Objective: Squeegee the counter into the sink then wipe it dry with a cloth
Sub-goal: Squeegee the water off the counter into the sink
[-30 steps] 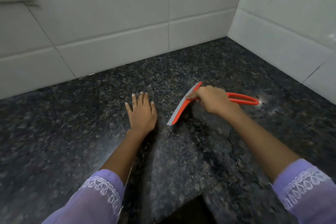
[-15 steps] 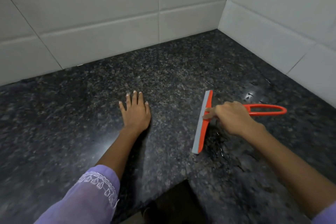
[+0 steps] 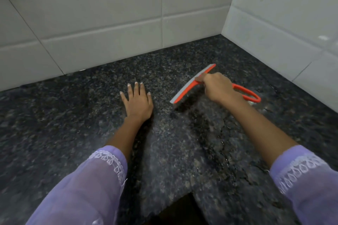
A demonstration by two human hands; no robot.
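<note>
An orange squeegee [image 3: 184, 90] with a grey rubber blade lies slanted on the dark speckled granite counter [image 3: 54, 124], blade edge down. My right hand [image 3: 216, 88] is closed around its neck, and the looped orange handle sticks out behind the wrist to the right. My left hand [image 3: 138, 102] rests flat on the counter, fingers spread, a short way left of the blade. Thin water streaks glisten on the stone below the right forearm. No sink or cloth is in view.
White tiled walls [image 3: 109, 20] meet in a corner at the back right and close off the counter on two sides. The counter's front edge forms an inward corner with a dark gap [image 3: 182, 210] at the bottom centre.
The squeegee has moved back from the front toward the far corner and turned from nearly upright to slanted. The left hand has stayed flat in place.
</note>
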